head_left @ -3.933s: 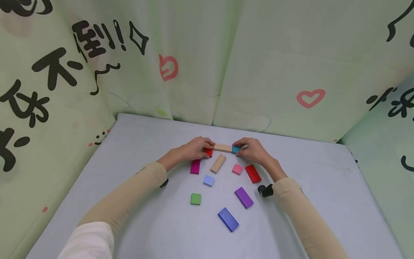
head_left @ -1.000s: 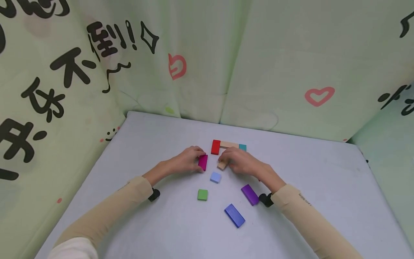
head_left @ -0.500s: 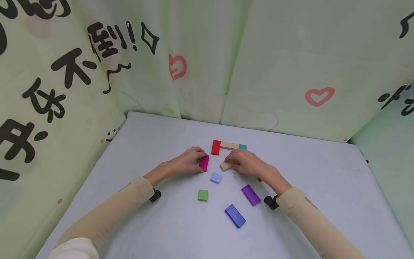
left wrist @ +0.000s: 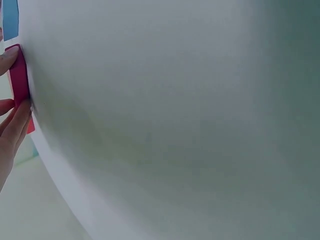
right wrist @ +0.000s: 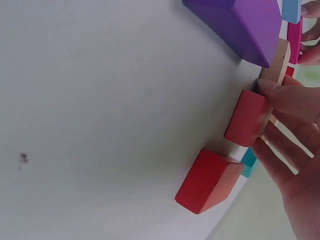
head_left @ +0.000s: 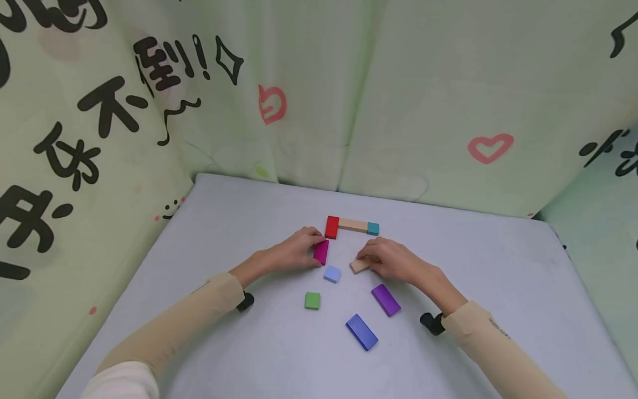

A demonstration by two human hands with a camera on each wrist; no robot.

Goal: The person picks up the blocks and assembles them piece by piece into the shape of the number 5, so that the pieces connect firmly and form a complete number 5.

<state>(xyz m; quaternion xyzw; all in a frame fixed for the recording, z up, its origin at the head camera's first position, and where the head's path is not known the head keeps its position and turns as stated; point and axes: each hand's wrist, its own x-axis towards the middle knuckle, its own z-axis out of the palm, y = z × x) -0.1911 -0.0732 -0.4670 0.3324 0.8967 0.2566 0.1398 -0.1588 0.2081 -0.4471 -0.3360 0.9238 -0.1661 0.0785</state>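
My left hand [head_left: 298, 250] pinches a magenta block [head_left: 321, 252] between thumb and fingertips, just below the near end of a red block [head_left: 332, 227]. That red block, a plain wooden block [head_left: 353, 224] and a teal block [head_left: 372, 228] form a row at the back. To the right, my right hand [head_left: 394, 259] holds a second plain wooden block [head_left: 358, 266] by its right end, thumb on the near side in the right wrist view. Beside that thumb lie a pink block [right wrist: 247, 117] and another red block [right wrist: 207, 182], both hidden under the hand in the head view.
Nearer on the table [head_left: 224, 354] lie a light blue block [head_left: 332, 274], a green block [head_left: 312, 300], a purple block [head_left: 386, 300] and a dark blue block [head_left: 361, 332]. A printed curtain [head_left: 408, 111] hangs along the back edge.
Both hands left the back row after gripping its red and teal ends. The left has since slid the magenta block right, toward the red one; the right drew the wooden block right and nearer, turning it.
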